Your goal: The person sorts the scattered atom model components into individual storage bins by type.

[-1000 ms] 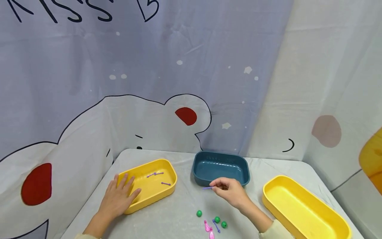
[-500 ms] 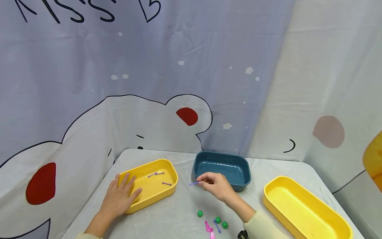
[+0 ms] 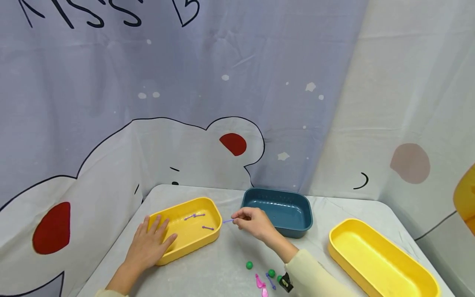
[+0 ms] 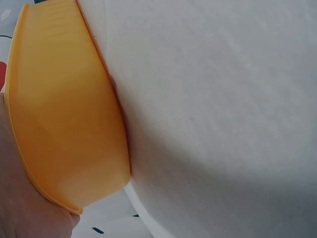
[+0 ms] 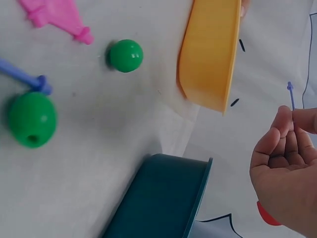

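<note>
My right hand (image 3: 253, 222) pinches a small purple stick with knobbed ends (image 5: 291, 93) between thumb and fingertips, just right of the left yellow tray (image 3: 191, 247). The stick's tip reaches close to that tray's right rim. Spread over the tray's near left end, my left hand (image 3: 148, 244) rests on its rim with straight fingers. Several similar purple sticks (image 3: 208, 227) lie on the tray floor. In the left wrist view the tray's outer wall (image 4: 64, 109) stands beside the hand's edge.
A dark teal tray (image 3: 287, 212) stands at the back, behind the right forearm. Another yellow tray (image 3: 382, 260) is at the right. Green beads (image 5: 126, 55), pink pieces (image 3: 259, 281) and a purple stick (image 3: 271, 281) lie on the table's near middle, partly beside the right sleeve.
My right hand has moved left with the purple stick, from in front of the teal tray to the left yellow tray's right end. My left hand has stayed in place.
</note>
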`<state>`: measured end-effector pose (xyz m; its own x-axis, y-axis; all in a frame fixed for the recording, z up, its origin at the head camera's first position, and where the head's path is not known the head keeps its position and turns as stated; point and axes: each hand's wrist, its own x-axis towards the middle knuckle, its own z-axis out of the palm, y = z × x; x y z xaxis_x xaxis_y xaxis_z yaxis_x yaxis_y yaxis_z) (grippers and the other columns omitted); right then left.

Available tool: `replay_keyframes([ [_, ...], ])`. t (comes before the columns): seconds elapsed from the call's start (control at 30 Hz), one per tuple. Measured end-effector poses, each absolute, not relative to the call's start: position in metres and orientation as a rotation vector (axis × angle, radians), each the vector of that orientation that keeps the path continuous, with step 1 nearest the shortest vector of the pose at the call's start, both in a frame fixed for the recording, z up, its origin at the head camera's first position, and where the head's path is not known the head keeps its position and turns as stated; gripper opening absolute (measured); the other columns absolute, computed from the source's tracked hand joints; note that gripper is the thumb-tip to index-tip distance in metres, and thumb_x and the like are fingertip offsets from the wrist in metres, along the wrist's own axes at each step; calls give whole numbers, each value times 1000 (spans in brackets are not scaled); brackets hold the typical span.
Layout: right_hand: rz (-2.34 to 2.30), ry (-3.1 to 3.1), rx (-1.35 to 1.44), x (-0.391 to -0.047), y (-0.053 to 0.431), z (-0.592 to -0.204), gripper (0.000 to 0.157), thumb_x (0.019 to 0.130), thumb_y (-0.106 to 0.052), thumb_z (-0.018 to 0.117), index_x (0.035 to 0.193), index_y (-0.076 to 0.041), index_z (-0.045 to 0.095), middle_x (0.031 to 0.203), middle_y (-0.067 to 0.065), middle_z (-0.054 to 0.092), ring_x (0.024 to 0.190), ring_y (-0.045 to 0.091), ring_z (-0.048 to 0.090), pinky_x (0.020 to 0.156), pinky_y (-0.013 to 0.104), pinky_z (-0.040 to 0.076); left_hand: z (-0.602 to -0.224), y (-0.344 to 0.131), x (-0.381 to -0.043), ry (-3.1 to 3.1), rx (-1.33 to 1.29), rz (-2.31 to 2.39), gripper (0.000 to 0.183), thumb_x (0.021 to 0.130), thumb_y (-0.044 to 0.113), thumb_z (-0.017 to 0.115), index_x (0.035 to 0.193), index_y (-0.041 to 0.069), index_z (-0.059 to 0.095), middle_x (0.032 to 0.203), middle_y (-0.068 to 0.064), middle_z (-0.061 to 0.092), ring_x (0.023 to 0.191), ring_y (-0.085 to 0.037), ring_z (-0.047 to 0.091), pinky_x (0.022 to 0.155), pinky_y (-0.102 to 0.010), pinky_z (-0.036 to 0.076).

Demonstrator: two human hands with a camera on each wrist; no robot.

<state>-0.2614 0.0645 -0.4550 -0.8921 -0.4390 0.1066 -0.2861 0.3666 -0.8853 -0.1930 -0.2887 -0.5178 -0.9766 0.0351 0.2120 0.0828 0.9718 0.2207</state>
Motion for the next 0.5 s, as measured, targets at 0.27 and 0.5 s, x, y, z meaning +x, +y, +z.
replay_keyframes([
  [0.27, -1515, 2472, -621, -269, 40, -453, 11, 97, -17, 69, 102, -11, 76, 89, 0, 74, 77, 17, 64, 68, 28, 50, -516, -287, -192, -2912, -92, -332, 77, 102, 62, 41, 152, 2, 45, 160, -28, 31, 149, -55, 11, 118, -68, 12],
  [0.5, -1466, 2505, -626, -274, 20, -454, 7, 97, -18, 70, 99, -16, 76, 85, 0, 73, 74, 12, 63, 70, 28, 52, -515, -286, -190, -2921, -90, -318, 77, 103, 61, 40, 152, 2, 44, 160, -28, 30, 149, -55, 10, 118, -68, 13],
])
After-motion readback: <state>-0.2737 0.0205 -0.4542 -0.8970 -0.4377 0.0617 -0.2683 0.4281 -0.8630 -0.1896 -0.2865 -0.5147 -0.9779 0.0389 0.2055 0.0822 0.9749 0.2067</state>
